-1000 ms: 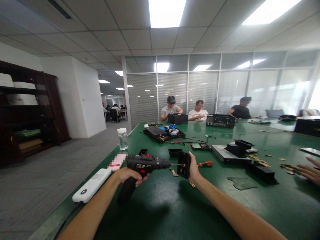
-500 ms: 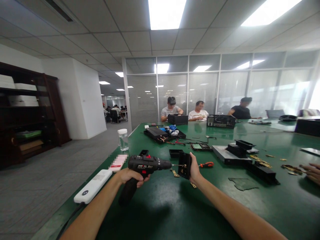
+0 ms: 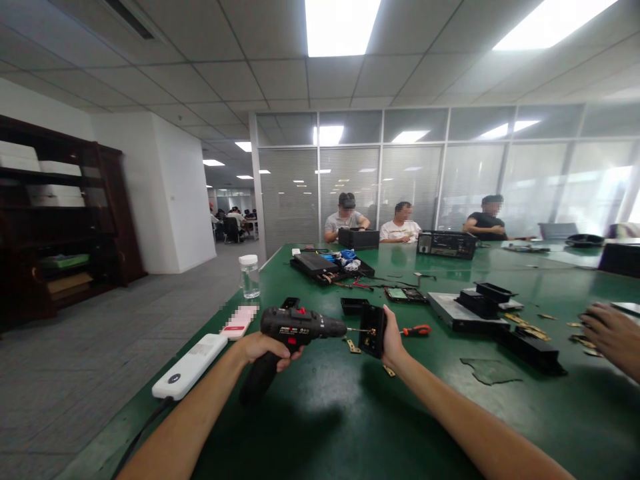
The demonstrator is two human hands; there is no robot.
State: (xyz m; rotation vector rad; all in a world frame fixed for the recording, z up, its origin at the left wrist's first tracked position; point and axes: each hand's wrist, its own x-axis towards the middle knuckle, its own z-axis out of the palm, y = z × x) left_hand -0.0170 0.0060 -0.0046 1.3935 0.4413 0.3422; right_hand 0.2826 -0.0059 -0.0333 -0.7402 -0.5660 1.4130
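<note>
My left hand [image 3: 273, 350] is wrapped round the handle of a black cordless drill [image 3: 305, 327] with red buttons. Its thin bit points right and meets the inner side of a small black plastic housing [image 3: 371, 331]. Brass-coloured parts show inside that housing. My right hand [image 3: 394, 340] grips the housing from its right side, holding it upright above the green table [image 3: 320, 400]. Behind the right hand lies an orange-handled screwdriver [image 3: 417, 331]. Small brass pieces [image 3: 354, 347] lie on the table below the bit.
A white power strip [image 3: 190, 365], a phone [image 3: 240, 322] and a clear jar [image 3: 249, 277] line the left edge. Black housings [image 3: 533, 348], a silver case [image 3: 450, 310] and a glass-like shard [image 3: 491, 371] lie to the right. Another person's hand [image 3: 613, 333] reaches in there.
My view has shifted slightly, moving the scene a little right. The drill and housing keep the same hold and contact. At the far right, the other person's hand has come further in over the brass pieces.
</note>
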